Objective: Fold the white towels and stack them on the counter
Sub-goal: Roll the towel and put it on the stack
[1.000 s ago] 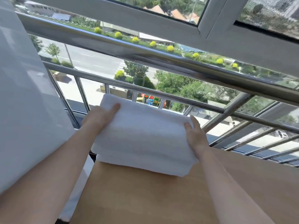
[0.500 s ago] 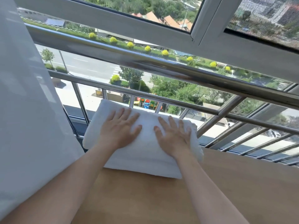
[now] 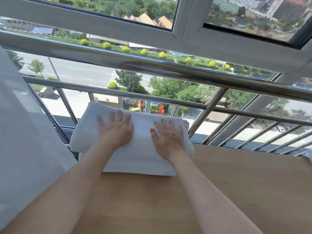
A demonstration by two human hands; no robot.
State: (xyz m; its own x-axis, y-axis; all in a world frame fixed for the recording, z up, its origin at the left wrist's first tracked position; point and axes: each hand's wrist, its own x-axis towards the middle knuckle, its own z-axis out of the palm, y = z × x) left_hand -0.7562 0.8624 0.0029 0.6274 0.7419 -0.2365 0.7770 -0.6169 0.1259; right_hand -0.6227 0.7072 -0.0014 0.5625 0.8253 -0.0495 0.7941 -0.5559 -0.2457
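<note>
A stack of folded white towels [image 3: 87, 132] lies at the far left corner of the wooden counter [image 3: 236, 191], against the railing. My left hand [image 3: 117, 130] lies flat on the top towel, fingers spread and straight. My right hand [image 3: 168, 135] presses flat on the towel's right half, fingers spread too. Neither hand curls around the fabric. The stack's near edge shows separate layers.
A steel railing [image 3: 152, 68] with vertical bars runs just behind the counter, with a window frame [image 3: 182, 19] above. A sheer white curtain [image 3: 25, 141] hangs at the left. A bit of white fabric [image 3: 308, 157] shows at the counter's right edge.
A second ago my hands gripped the towel's two sides and set it down. They then moved onto its top and now press flat on it.
</note>
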